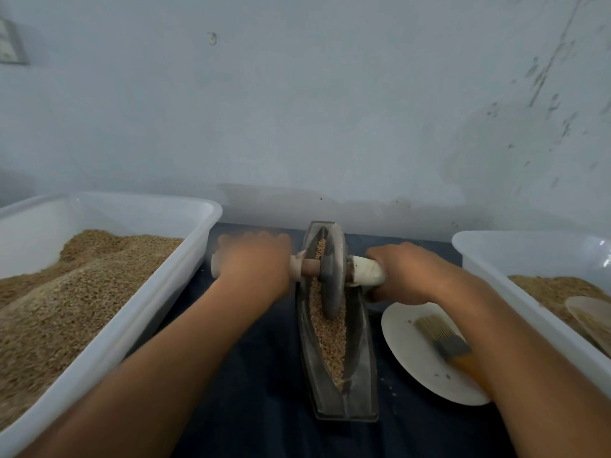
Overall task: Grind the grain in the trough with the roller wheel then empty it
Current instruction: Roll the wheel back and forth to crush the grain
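Head view: left hand [256, 259] and right hand [401, 272] each wrap a handle end; the roller wheel [332, 269] stands between both grips, in the grain [329, 335] trough [358, 358], whose long axis runs toward and away from the person.

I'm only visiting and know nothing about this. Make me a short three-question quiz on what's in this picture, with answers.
1. True or false: both hands hold the handles of the roller wheel.
2. What lies on the white plate? A) a spoon B) a brush C) a knife
3. Fill in: the wheel stands in the ___ among grain.

Key:
1. True: the left hand and right hand each grip a handle.
2. B, the brush.
3. trough.
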A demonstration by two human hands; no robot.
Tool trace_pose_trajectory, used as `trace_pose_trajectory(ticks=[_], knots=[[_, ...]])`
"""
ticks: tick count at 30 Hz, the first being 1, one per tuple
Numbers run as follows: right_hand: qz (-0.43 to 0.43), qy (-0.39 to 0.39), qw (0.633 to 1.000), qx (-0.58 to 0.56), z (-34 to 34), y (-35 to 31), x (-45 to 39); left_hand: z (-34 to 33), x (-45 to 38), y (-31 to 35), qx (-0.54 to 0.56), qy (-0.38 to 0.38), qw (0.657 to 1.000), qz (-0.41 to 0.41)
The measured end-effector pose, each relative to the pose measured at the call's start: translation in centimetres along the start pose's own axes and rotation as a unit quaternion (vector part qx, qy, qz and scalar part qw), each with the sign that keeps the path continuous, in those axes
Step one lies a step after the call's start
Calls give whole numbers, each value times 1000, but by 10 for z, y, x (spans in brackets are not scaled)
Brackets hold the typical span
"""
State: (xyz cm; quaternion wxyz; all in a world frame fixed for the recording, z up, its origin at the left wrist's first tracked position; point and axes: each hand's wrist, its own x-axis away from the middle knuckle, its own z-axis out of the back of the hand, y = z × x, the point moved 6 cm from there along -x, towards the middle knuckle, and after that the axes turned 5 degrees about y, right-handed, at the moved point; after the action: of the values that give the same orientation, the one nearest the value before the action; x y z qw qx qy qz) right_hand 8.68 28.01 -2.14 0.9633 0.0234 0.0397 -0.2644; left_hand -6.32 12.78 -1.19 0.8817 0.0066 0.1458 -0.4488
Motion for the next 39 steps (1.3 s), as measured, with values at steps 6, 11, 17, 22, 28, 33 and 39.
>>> trace_pose_trajectory(ticks=[6,11,17,22,28,33,39], knots=[[-31,-33,998,-40,2,11,6,-3,-2,-10,-4,-33,999,11],[-60,-55,995,-52,0,21,8,-2,-1,-10,-8,-20,1000,1],[-87,-77,993,-24,1,36,15,-1,-2,-8,-6,-10,1000,-1],[-57,-47,995,61,1,12,8,-1,0,4,-16,27,999,-30],[-68,-48,991,104,3,4,6,1,4,29,24,66,993,-91],[-53,-22,993,100,9,-1,7,-1,6,26,60,55,992,-92],[-20,24,994,104,13,-12,6,-2,4,23,85,45,989,-114]])
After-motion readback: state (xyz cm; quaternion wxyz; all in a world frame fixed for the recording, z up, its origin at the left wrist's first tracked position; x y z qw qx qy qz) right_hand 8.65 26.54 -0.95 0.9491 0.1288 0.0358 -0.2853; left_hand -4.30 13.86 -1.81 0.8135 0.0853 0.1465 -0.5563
